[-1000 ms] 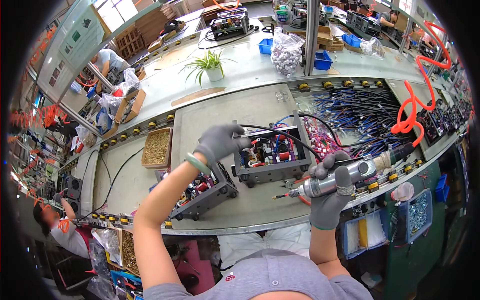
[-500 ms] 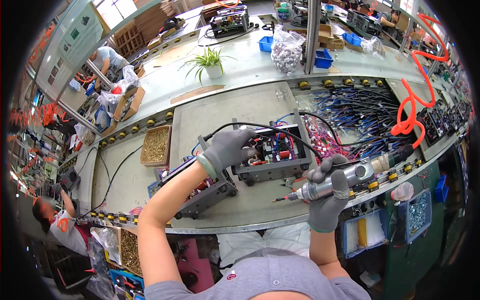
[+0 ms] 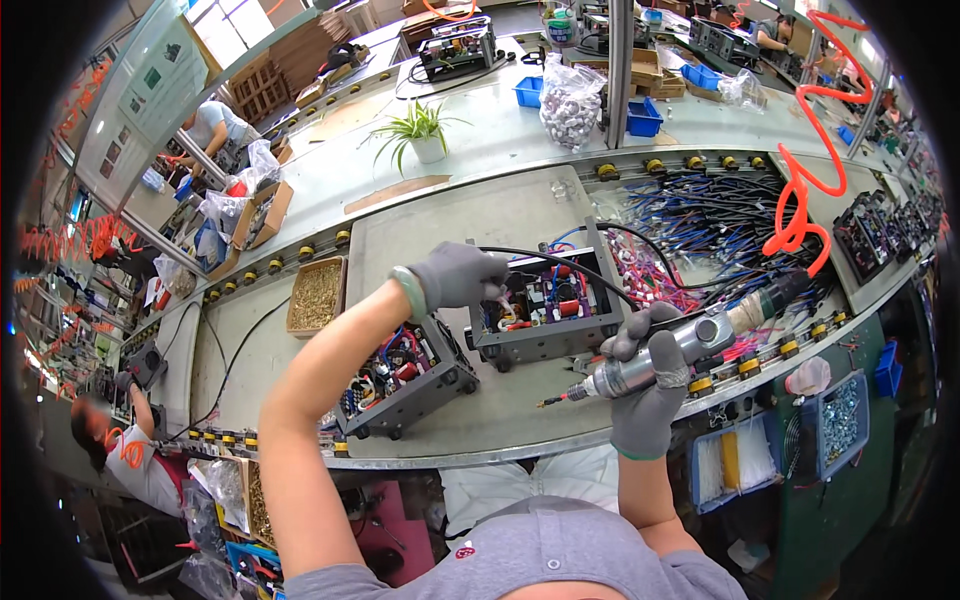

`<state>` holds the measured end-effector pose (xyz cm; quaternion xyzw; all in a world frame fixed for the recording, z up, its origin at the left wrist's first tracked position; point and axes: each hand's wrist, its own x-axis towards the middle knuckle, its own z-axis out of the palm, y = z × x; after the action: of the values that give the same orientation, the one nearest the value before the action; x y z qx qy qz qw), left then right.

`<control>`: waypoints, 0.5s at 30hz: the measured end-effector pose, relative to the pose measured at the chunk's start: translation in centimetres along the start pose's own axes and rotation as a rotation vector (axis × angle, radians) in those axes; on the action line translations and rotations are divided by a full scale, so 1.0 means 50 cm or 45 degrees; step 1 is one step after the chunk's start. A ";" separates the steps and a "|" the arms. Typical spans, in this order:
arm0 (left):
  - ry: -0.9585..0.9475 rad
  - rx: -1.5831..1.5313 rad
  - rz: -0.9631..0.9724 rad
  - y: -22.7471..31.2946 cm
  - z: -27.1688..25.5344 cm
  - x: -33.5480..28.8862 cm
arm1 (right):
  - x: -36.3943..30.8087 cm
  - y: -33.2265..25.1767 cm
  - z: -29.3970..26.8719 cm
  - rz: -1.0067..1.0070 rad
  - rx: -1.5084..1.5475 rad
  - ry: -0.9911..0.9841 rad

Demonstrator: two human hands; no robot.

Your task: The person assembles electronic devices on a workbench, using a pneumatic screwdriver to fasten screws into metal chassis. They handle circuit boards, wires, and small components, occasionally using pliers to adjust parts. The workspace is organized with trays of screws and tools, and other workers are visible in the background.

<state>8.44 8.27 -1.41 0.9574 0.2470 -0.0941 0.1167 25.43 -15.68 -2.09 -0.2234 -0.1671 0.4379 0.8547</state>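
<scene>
My left hand (image 3: pixel 450 276), in a grey glove, reaches over the left edge of an open dark metal chassis (image 3: pixel 550 345) with circuit parts inside. Its fingers are pinched together; what they hold, if anything, is hidden. A black cable (image 3: pixel 572 264) arches over this chassis. My right hand (image 3: pixel 645 420), gloved too, is wrapped round a silver air screwdriver (image 3: pixel 708 337) lying nearly level in front of the chassis. The tool's bit (image 3: pixel 552 402) points left, apart from the chassis. Below my left forearm a second open chassis (image 3: pixel 430 398) sits tilted on the bench.
An orange coiled air hose (image 3: pixel 795 220) leads up from the screwdriver. Brass-coloured screws fill a box (image 3: pixel 318 298) at left. Bundled wires (image 3: pixel 700 220) lie at right, and blue trays (image 3: pixel 735 465) hang below the front edge. A potted plant (image 3: pixel 430 148) stands at the back.
My left hand has risen slightly, with its forearm swinging left, uncovering more of the second chassis. The screwdriver has shifted a little left in my right hand.
</scene>
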 end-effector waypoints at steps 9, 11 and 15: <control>0.200 -0.228 -0.391 0.042 0.001 -0.026 | 0.006 0.001 -0.014 -0.025 -0.007 0.042; 0.224 -0.084 -0.425 0.076 0.022 -0.031 | 0.005 0.001 -0.018 -0.032 -0.027 0.036; 0.336 0.110 -0.349 0.091 0.071 -0.025 | 0.007 0.009 -0.009 -0.004 -0.030 0.047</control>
<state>9.19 2.87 -3.71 0.9229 0.3839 0.0067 0.0282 25.52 -15.27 -2.68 -0.2412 -0.1567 0.4302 0.8557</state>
